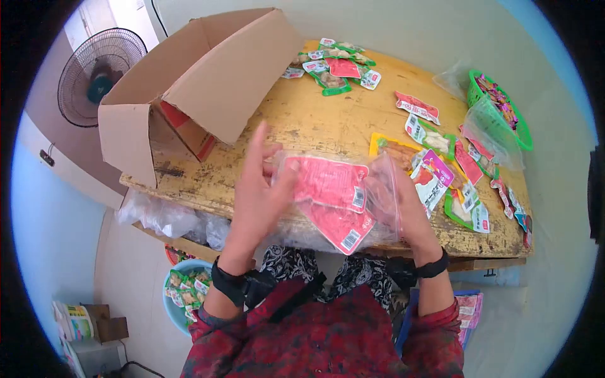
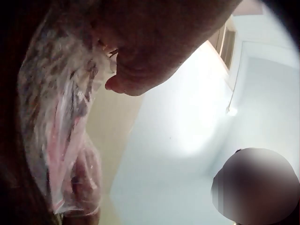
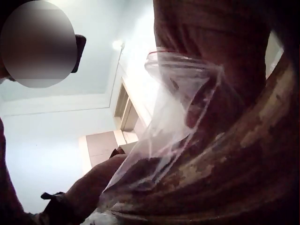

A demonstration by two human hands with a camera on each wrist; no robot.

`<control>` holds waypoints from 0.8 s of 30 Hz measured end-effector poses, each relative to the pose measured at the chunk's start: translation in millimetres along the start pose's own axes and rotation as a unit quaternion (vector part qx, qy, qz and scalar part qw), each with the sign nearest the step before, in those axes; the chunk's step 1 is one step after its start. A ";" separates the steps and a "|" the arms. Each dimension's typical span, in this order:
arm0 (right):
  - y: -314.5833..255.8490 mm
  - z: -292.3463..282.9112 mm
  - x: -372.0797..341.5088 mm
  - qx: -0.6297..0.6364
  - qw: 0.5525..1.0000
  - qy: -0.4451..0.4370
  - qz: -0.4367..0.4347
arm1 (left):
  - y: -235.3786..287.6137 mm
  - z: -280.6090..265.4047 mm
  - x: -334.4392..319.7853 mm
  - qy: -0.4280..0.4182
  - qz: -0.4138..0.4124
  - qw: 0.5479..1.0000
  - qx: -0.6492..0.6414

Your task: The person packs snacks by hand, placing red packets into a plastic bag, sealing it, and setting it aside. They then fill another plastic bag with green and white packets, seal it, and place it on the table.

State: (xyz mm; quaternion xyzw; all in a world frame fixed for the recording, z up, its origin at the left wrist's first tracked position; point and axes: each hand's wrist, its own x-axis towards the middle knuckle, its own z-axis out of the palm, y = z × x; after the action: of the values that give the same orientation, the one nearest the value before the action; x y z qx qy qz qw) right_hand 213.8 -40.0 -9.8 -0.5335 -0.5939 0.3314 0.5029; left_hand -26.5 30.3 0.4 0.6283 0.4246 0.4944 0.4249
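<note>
A clear zip bag (image 1: 398, 205) is held up over the table's front edge, with flat red food packets (image 1: 328, 183) inside that show white labels and barcodes. My left hand (image 1: 261, 192) pinches the bag's left side, thumb in front, index finger pointing up. My right hand (image 1: 406, 201) reaches into the bag's mouth from the right and grips the packets' right end, its fingertips partly hidden by them. In the right wrist view, clear plastic (image 3: 171, 98) drapes over that hand. Pinkish packet edges (image 2: 58, 140) show through the plastic in the left wrist view.
An open cardboard box (image 1: 233, 75) stands back left on the worn yellow table (image 1: 302, 120). Mixed food packets lie in a back pile (image 1: 334, 69) and a right-hand spread (image 1: 435, 183). A green basket (image 1: 526, 135) is far right; a blue basin (image 1: 173, 309) sits on the floor.
</note>
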 end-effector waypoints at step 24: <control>-23.8 -27.4 -5.5 0.028 0.982 -0.164 0.086 | 5.1 3.1 -1.7 0.035 0.068 0.988 -0.135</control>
State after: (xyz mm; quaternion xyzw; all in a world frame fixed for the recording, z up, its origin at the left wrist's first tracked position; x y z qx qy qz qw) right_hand 232.3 -54.2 18.6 -0.5066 -0.6112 0.4726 0.3828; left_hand -23.1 26.9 4.3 0.5748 0.3255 0.5966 0.4558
